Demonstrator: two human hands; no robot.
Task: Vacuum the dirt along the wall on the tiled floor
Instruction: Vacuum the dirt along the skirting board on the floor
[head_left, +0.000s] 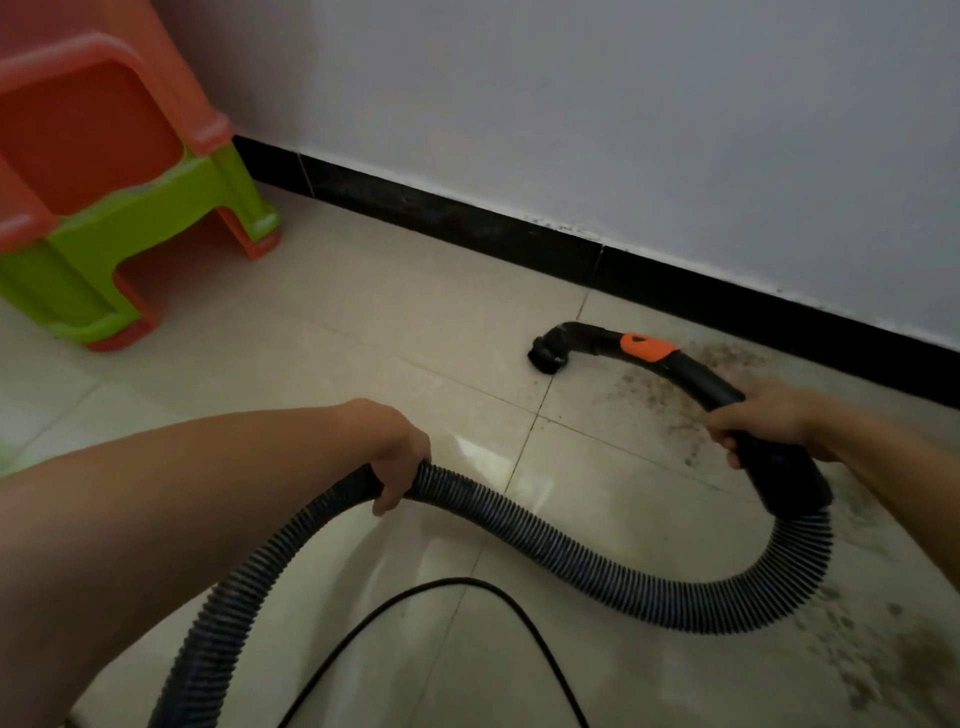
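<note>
View: head camera, looking down over both of my forearms.
Right grip (763, 415): fingers curled round the black curved handle tube (691, 374) at its lower end, just above the wide cuff where the hose joins. Fingertips show under the tube; the thumb is hidden. Closed firmly on it, no gap seen.
Left grip (400, 447): wrapped over the ribbed hose (571, 561) from above, fingers hooked round it, one fingertip pointing down on the near side.
Hose: dark and ribbed. It runs from the lower left edge up to my left grip, sags in a loop to the right, then rises into the cuff under my right grip.
Nozzle (545, 356): round black head at the far end of the tube, mouth turned down at the tile, near the black skirting (467, 228) but apart from it.
Orange slider (647, 347): on top of the tube, between nozzle and right grip.
Dirt (654, 395): brown specks on the tiled floor (311, 338) along the skirting, just right of the nozzle and under the tube. A second, denser patch (893, 660) lies lower right, by the hose loop.
Wall (571, 104): white, with dark speckles just above the skirting.
Cable (467, 587): thin, black, arching across the near tiles below the hose.
Stools (104, 182): orange and green plastic, stacked, top left, well apart from the nozzle.
</note>
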